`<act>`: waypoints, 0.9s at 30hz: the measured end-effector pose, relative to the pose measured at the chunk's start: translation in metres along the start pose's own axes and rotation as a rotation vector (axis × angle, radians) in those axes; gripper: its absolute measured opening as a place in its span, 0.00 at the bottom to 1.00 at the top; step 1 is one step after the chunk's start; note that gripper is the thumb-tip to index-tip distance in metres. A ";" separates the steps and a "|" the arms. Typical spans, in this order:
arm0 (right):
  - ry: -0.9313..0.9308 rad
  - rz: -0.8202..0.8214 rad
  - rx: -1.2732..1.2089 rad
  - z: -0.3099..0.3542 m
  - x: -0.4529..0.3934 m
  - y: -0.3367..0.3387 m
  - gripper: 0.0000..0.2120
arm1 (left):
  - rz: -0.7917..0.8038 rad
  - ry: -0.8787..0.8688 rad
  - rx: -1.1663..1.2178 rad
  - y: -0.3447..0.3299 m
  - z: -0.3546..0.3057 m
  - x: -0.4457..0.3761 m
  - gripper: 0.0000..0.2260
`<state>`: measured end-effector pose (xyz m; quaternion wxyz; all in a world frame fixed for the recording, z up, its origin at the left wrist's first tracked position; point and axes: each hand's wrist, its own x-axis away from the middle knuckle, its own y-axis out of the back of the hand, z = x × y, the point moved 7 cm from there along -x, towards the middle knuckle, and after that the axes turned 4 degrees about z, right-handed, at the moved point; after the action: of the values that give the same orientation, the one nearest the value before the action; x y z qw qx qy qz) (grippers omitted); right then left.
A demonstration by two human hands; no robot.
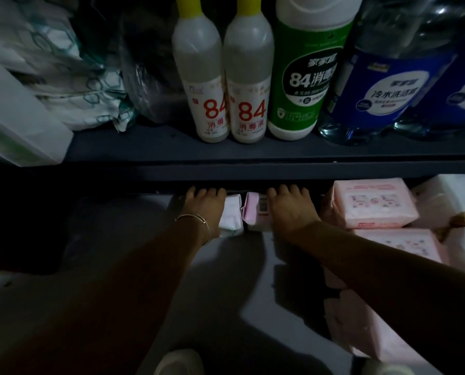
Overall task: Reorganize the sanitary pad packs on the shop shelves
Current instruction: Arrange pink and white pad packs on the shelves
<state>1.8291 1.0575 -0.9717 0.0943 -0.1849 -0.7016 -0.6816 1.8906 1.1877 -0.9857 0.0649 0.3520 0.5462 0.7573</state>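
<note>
2 small pad packs (pixel 243 213) on the lower shelf (pixel 123 266) are flanked by left hand (pixel 203 205) and right hand (pixel 289 208); fingertips hidden, grip indeterminable. Even inward pressure is advised.

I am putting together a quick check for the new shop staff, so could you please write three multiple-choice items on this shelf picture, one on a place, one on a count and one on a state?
1. Where are the pink packs stacked?
A. on the upper shelf beside the bottles
B. on the lower shelf, right of the hands
C. on the floor

2. How many yellow-capped 84 bottles stand on the upper shelf?
A. one
B. two
C. four

3. What are the left hand and right hand doing?
A. hanging idle
B. lifting a bottle
C. pressing upright packs between them

Answers: 1 B, the stack lies under the shelf board on the right. 2 B, two matching yellow caps. 3 C, one hand flanks each side of the packs.
</note>
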 end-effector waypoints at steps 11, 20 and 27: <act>0.092 0.110 -0.454 -0.015 0.070 0.124 0.27 | 0.263 -0.053 0.475 0.119 0.045 0.093 0.24; 0.167 -0.199 -0.590 -0.041 0.179 0.299 0.15 | 0.018 -0.056 0.506 0.293 0.054 0.221 0.17; 0.190 -0.402 -0.551 -0.050 0.228 0.406 0.12 | -0.216 -0.066 0.523 0.387 0.078 0.273 0.16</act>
<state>1.7722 1.0391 -0.5069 -0.0304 0.0028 -0.5017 -0.8645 1.8452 1.2277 -0.5092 0.0700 0.3211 0.7551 0.5673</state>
